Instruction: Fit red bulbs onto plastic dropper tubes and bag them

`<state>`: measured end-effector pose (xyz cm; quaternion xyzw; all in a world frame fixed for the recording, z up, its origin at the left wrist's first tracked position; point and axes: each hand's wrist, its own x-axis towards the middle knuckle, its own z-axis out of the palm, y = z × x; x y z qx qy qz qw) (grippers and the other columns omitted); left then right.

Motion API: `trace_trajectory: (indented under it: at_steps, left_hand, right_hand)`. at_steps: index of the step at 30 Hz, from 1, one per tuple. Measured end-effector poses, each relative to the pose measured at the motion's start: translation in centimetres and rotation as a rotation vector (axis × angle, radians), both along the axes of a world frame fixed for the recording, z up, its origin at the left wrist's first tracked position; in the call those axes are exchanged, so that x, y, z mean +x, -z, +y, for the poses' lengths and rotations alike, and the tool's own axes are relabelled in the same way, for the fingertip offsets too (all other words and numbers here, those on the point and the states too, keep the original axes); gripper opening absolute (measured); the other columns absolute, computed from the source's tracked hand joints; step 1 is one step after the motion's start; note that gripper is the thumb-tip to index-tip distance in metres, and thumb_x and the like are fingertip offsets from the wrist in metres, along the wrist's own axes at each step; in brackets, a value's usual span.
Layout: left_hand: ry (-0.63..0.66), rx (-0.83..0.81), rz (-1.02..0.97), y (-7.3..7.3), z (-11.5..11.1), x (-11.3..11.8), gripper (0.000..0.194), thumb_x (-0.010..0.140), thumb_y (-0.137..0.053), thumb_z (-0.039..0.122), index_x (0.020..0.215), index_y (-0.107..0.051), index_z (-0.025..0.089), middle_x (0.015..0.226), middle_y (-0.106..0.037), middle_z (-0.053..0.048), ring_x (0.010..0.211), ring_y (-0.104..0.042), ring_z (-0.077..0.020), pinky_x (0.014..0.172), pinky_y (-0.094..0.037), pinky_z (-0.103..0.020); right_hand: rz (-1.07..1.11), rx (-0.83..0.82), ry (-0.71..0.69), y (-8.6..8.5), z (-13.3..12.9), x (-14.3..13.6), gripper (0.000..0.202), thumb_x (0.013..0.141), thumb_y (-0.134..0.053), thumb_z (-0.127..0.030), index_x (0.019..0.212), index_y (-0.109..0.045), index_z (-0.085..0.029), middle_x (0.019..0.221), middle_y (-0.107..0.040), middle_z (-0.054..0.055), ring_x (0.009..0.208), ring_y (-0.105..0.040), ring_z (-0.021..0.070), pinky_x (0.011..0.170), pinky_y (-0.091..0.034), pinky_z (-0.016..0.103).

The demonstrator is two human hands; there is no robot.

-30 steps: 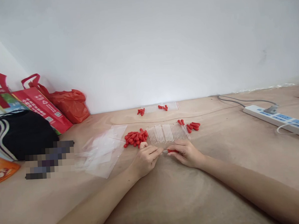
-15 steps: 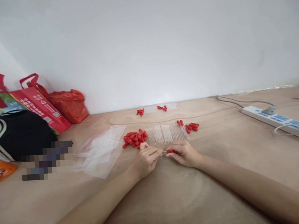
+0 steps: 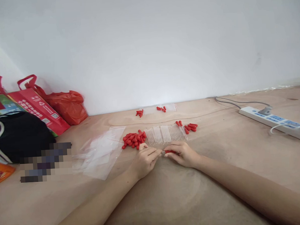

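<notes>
My left hand point(image 3: 147, 162) is pinched on a thin clear glass dropper tube point(image 3: 163, 152), most of it hidden by the fingers. My right hand point(image 3: 184, 154) grips a red rubber dropper bulb point(image 3: 169, 151) that meets the tube's end between the two hands. How far the tube sits inside the bulb I cannot tell. Just beyond the hands lies a row of clear dropper tubes point(image 3: 163, 134), side by side. A pile of red bulbs point(image 3: 134, 139) is left of the row. Two red bulbs point(image 3: 178, 123) touch its right end, with several more bulbs point(image 3: 191, 127) beside them.
Clear plastic bags point(image 3: 101, 152) lie flat on the wooden table point(image 3: 154, 203) at left. Near the wall is another bag with red bulbs point(image 3: 161, 108). Red shopping bags point(image 3: 39, 110) and a black bag point(image 3: 22, 136) stand far left. A power strip point(image 3: 273, 119) with cables lies right.
The whole view has shifted slightly. Both hands keep their hold on the tube and the bulb, and the red bulb sits a little closer to the left fingers.
</notes>
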<state>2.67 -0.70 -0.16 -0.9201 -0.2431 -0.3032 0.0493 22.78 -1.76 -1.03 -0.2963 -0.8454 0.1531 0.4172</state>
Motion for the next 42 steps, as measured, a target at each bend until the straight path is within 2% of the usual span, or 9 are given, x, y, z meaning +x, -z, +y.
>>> trace_trajectory:
  at_steps: [4, 8, 11, 14, 17, 20, 22, 34, 42]
  left_hand:
    - [-0.015, 0.012, -0.101, 0.2, 0.2, 0.2, 0.021, 0.09, -0.038, 0.021, 0.091, -0.059, 0.017, 0.074, -0.067, -0.002, 0.062, -0.057, -0.0112, 0.069, -0.033, -0.031]
    - [-0.011, -0.008, -0.126, 0.1, 0.2, 0.2, 0.02, 0.088, -0.043, 0.026, 0.103, -0.055, 0.018, 0.083, -0.068, -0.003, 0.071, -0.06, -0.0129, 0.083, -0.033, -0.034]
    - [-0.104, -0.037, -0.134, -0.2, 0.1, 0.0, 0.032, 0.086, -0.045, 0.03, 0.114, -0.048, 0.015, 0.103, -0.062, -0.009, 0.094, -0.056, -0.0193, 0.091, -0.03, -0.04]
    - [-0.177, -0.059, -0.141, -0.4, 0.1, -0.1, 0.031, 0.086, -0.043, 0.029, 0.112, -0.05, 0.015, 0.11, -0.057, -0.011, 0.103, -0.049, -0.0221, 0.09, -0.032, -0.04]
    - [-0.187, -0.064, -0.118, -0.4, 0.2, 0.0, 0.022, 0.084, -0.046, 0.028, 0.099, -0.058, 0.018, 0.106, -0.056, -0.009, 0.101, -0.048, -0.0224, 0.089, -0.032, -0.041]
    - [-0.197, -0.071, -0.099, -0.3, 0.1, 0.1, 0.017, 0.083, -0.048, 0.028, 0.09, -0.061, 0.019, 0.104, -0.056, -0.008, 0.099, -0.048, -0.0229, 0.087, -0.032, -0.042]
    - [-0.206, -0.078, -0.091, -0.3, 0.1, 0.1, 0.016, 0.082, -0.049, 0.027, 0.087, -0.062, 0.019, 0.103, -0.056, -0.008, 0.098, -0.048, -0.0228, 0.086, -0.032, -0.042]
    - [-0.194, -0.117, -0.063, -0.5, 0.0, 0.2, 0.015, 0.082, -0.049, 0.025, 0.079, -0.062, 0.02, 0.099, -0.057, -0.006, 0.096, -0.05, -0.0209, 0.087, -0.029, -0.042]
    - [-0.218, -0.113, -0.045, -0.4, 0.0, 0.1, 0.014, 0.082, -0.049, 0.026, 0.079, -0.061, 0.02, 0.099, -0.058, -0.006, 0.095, -0.05, -0.021, 0.086, -0.027, -0.042]
  right_hand:
    - [0.189, -0.19, 0.054, 0.2, -0.1, -0.3, 0.018, 0.077, -0.057, -0.033, 0.089, -0.06, -0.02, 0.08, -0.064, 0.005, 0.072, -0.059, 0.0141, 0.067, -0.048, 0.028]
    - [0.489, -0.421, 0.033, 0.1, 0.3, -0.5, 0.024, 0.072, -0.06, -0.038, 0.085, -0.051, -0.02, 0.077, -0.061, 0.002, 0.07, -0.058, 0.0127, 0.065, -0.048, 0.028]
    - [0.65, -0.503, 0.075, -1.5, 1.8, 0.8, 0.031, 0.066, -0.065, -0.043, 0.081, -0.048, -0.02, 0.068, -0.058, -0.002, 0.062, -0.057, 0.0111, 0.059, -0.046, 0.025]
    - [0.687, -0.519, 0.257, -3.5, 4.4, 3.8, 0.033, 0.071, -0.057, -0.048, 0.086, -0.055, -0.018, 0.062, -0.058, -0.001, 0.053, -0.052, 0.0095, 0.053, -0.044, 0.024]
    - [0.543, -0.433, 0.518, -4.2, 7.0, 6.6, 0.033, 0.072, -0.055, -0.044, 0.087, -0.059, -0.015, 0.06, -0.059, 0.0, 0.051, -0.051, 0.0094, 0.052, -0.041, 0.023]
    - [0.229, -0.429, 0.795, -3.4, 8.8, 7.7, 0.031, 0.077, -0.048, -0.04, 0.088, -0.061, -0.015, 0.066, -0.063, 0.003, 0.048, -0.049, 0.0091, 0.048, -0.038, 0.023]
    - [0.107, -0.43, 0.882, -2.6, 9.5, 7.4, 0.027, 0.076, -0.047, -0.037, 0.087, -0.062, -0.017, 0.069, -0.065, 0.002, 0.051, -0.051, 0.0103, 0.051, -0.038, 0.023]
    - [-0.176, -0.396, 1.011, -1.1, 10.1, 6.1, 0.027, 0.071, -0.053, -0.043, 0.084, -0.067, -0.024, 0.08, -0.068, 0.004, 0.084, -0.059, 0.0236, 0.08, -0.033, 0.038]
    - [-0.21, -0.283, 1.039, -1.5, 7.7, 8.8, 0.033, 0.075, -0.046, -0.046, 0.085, -0.066, -0.022, 0.079, -0.067, 0.003, 0.074, -0.059, 0.0192, 0.069, -0.035, 0.032]
